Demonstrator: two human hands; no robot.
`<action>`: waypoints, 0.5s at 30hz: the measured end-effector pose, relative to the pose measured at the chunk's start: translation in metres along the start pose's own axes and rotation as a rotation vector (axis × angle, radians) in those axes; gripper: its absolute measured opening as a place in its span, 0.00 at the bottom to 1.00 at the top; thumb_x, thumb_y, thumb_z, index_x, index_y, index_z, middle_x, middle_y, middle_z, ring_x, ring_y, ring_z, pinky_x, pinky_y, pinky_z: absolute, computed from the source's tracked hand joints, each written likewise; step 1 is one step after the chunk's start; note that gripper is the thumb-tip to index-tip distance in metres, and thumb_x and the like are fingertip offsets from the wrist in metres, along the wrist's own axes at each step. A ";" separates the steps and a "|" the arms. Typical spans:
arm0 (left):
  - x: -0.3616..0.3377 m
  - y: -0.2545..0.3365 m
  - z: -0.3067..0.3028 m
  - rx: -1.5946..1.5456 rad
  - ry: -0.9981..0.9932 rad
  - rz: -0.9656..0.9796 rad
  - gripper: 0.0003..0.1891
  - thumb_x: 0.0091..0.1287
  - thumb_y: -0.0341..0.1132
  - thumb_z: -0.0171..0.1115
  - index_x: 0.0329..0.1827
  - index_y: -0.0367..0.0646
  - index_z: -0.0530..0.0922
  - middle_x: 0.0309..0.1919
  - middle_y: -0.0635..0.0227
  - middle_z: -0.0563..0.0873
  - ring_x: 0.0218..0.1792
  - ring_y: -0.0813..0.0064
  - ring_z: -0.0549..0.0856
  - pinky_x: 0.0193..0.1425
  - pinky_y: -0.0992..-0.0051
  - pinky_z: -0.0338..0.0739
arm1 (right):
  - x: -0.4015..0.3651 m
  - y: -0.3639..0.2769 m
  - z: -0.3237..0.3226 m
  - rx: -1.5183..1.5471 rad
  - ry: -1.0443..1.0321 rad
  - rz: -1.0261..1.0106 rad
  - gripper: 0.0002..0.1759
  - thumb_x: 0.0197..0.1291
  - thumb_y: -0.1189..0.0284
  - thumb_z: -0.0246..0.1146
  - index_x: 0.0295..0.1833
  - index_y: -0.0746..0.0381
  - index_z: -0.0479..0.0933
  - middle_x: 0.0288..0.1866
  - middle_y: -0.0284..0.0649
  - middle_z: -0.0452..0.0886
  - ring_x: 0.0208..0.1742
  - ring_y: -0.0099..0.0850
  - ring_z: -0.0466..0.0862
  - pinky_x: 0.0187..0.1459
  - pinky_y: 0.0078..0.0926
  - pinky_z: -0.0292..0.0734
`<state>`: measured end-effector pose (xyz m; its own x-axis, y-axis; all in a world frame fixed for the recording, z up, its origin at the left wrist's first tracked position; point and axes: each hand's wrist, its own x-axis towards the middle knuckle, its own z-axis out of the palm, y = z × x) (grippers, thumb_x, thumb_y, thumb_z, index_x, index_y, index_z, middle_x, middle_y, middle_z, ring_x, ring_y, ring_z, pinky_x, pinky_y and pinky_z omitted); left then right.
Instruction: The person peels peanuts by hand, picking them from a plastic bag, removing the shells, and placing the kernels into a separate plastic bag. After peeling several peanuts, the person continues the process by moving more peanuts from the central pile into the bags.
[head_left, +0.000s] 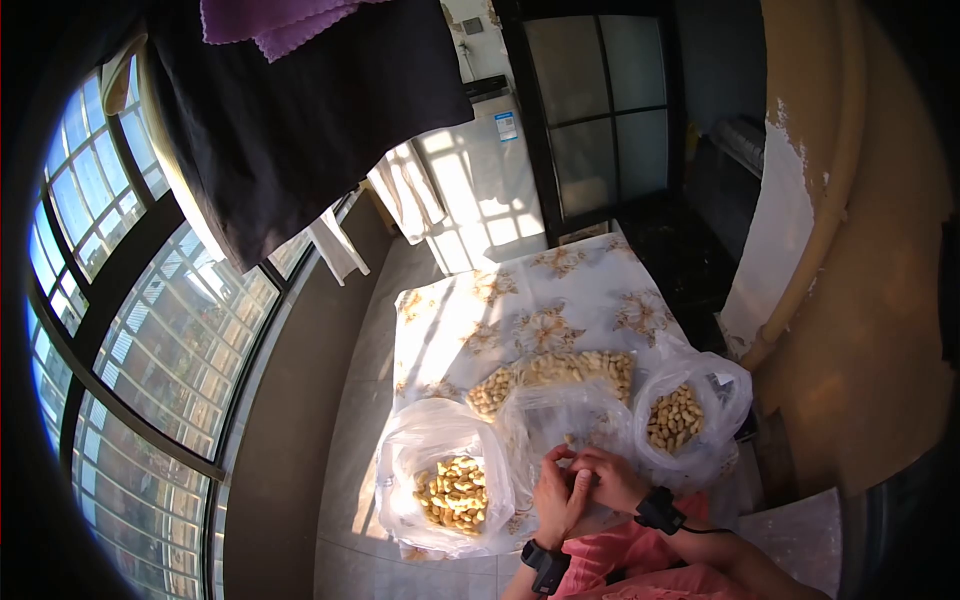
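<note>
Both hands meet at the front edge of the table, over the near side of a clear plastic bag [535,415]. My left hand [560,495] has its fingers bent inward against my right hand [610,478], whose fingers are curled too. What they hold, if anything, is too small to make out. To their left an open white plastic bag [400,460] contains peanuts [455,495]. Another open bag [725,385], on the right, contains more peanuts [675,418]. Beyond the middle bag lies a long pile of peanuts [580,370].
A flowered cloth covers the table [540,290]. Dark clothing [320,110] hangs at the upper left, by barred windows [190,310]. A white appliance [480,190] and a dark-framed door [600,110] stand behind. A pipe [830,220] runs down the right wall.
</note>
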<state>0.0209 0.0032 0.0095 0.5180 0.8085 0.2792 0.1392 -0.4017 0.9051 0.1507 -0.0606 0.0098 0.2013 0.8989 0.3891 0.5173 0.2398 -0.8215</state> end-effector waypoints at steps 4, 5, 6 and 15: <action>0.000 -0.002 -0.002 0.034 -0.039 0.004 0.25 0.73 0.46 0.63 0.64 0.39 0.69 0.49 0.58 0.86 0.37 0.61 0.89 0.41 0.63 0.81 | 0.000 0.000 0.000 -0.004 0.001 -0.003 0.13 0.52 0.76 0.68 0.45 0.58 0.81 0.46 0.41 0.82 0.45 0.47 0.84 0.44 0.39 0.81; -0.001 -0.003 -0.003 0.039 -0.063 -0.010 0.24 0.74 0.44 0.61 0.65 0.38 0.68 0.51 0.58 0.85 0.37 0.62 0.89 0.41 0.65 0.81 | 0.001 -0.002 0.000 0.002 0.015 -0.011 0.12 0.53 0.77 0.68 0.45 0.59 0.81 0.45 0.42 0.82 0.45 0.46 0.84 0.44 0.39 0.81; -0.001 -0.002 -0.002 0.039 -0.063 -0.010 0.24 0.74 0.44 0.61 0.65 0.38 0.68 0.51 0.58 0.85 0.37 0.62 0.89 0.41 0.65 0.81 | 0.001 -0.003 0.000 0.009 0.030 -0.019 0.12 0.54 0.77 0.68 0.45 0.60 0.80 0.44 0.43 0.82 0.44 0.46 0.85 0.44 0.38 0.81; 0.001 0.003 0.000 0.044 0.068 0.078 0.12 0.75 0.39 0.60 0.52 0.39 0.79 0.46 0.56 0.82 0.42 0.56 0.85 0.45 0.64 0.79 | 0.000 -0.008 -0.001 0.091 0.061 0.149 0.10 0.63 0.75 0.67 0.47 0.65 0.75 0.39 0.46 0.85 0.40 0.40 0.88 0.42 0.32 0.81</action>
<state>0.0218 0.0028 0.0125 0.4701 0.8012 0.3704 0.1387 -0.4815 0.8654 0.1472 -0.0632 0.0168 0.3217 0.9037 0.2825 0.4007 0.1403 -0.9054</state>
